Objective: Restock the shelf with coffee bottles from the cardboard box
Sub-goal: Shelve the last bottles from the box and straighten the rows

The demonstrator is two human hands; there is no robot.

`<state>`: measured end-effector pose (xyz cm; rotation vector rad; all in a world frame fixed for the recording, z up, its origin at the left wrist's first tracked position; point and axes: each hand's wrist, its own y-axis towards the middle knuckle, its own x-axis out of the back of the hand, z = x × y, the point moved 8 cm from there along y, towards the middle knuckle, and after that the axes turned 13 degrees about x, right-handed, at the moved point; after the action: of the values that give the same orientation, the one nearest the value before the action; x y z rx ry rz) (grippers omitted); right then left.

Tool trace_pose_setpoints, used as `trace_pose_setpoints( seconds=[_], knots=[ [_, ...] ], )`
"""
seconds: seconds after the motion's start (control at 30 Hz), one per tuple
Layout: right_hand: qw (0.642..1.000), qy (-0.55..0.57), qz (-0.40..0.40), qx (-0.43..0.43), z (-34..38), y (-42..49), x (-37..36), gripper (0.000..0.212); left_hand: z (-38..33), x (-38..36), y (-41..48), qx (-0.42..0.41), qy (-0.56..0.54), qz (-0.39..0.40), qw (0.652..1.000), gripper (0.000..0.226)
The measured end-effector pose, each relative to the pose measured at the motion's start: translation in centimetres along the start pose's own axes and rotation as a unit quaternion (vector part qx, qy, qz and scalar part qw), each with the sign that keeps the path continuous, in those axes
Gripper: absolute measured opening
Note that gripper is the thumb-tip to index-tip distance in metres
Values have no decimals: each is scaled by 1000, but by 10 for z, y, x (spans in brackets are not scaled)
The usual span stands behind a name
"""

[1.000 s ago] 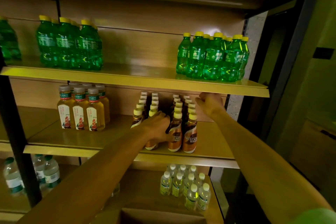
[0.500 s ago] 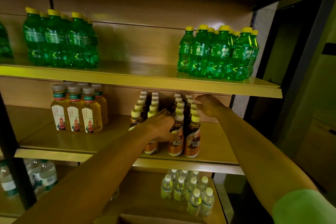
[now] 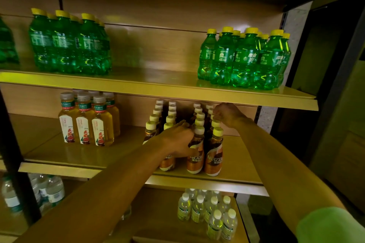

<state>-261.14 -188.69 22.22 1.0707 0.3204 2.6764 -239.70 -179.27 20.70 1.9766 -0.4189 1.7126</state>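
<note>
Several brown coffee bottles point(image 3: 214, 156) with pale yellow caps stand in rows on the middle shelf point(image 3: 126, 153), right of centre. My left hand point(image 3: 176, 140) is wrapped around the front bottle of the second row point(image 3: 167, 162), and its fingertips touch the neighbouring bottle point(image 3: 195, 161). My right hand point(image 3: 227, 114) is further back, just under the upper shelf, with fingers curled onto the cap of a bottle in the rightmost row. A strip of the cardboard box point(image 3: 167, 240) shows at the bottom edge.
Amber tea bottles point(image 3: 87, 124) stand left on the same shelf. Two groups of green soda bottles point(image 3: 245, 59) point(image 3: 69, 43) are on the upper shelf point(image 3: 158, 87). Pale yellow drinks point(image 3: 209, 211) and water bottles point(image 3: 49, 189) fill the lower shelf. A dark post point(image 3: 11, 144) is at the left.
My right hand has come down from the underside of the upper shelf onto the caps of the right row. My left hand has stayed on the front bottle. The view has shifted slightly.
</note>
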Motion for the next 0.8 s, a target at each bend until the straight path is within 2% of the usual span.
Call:
trace_pose_setpoints(
  seconds=[0.1,0.2,0.3,0.47,0.6,0.8],
  knots=[
    [999,-37,8,21,2,2,0,33,0,1,1,-2,-5,0,1000,56],
    [985,-148,35,84,10,3,-3,25,-1,1,0,-5,-2,-1,1000,56],
    [969,-219,51,101,19,-2,-4,27,1,-1,1,-4,4,4,1000,54],
    [957,-254,66,125,25,-7,-3,28,4,-6,6,-5,3,8,1000,56],
    [937,-305,70,155,30,-19,7,40,4,-5,4,-3,-2,15,1000,59],
    [921,-352,66,154,41,-50,28,59,1,4,0,25,-8,24,999,53]
  ],
)
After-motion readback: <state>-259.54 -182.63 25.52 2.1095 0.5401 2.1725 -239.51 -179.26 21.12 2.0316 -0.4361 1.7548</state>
